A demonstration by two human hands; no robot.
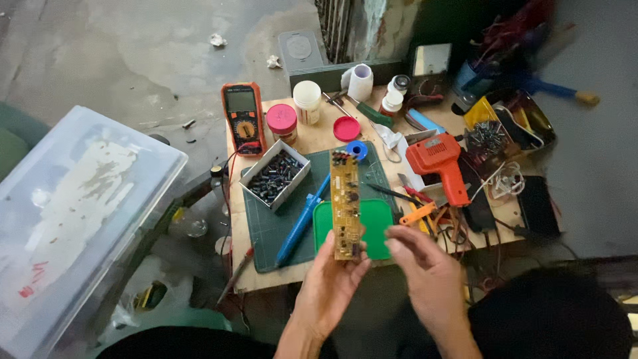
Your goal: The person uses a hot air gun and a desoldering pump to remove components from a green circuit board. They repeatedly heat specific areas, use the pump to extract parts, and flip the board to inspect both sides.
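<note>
Board [346,203], narrow yellow-brown circuit strip, held upright over the green lid [377,227] on the surface [319,138], long axis 12-to-6. Left hand [330,282] clamped on its bottom end. Right hand [425,262] at the board's 4 o'clock, fingers loosely apart, empty, near but not touching. Left is nearer.

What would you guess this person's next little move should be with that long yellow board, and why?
Probably bring the right hand onto the free edge of the circuit board. Only the left hand holds it, by its lower end, upright above the green lid, and the right hand hovers open beside it.
</note>
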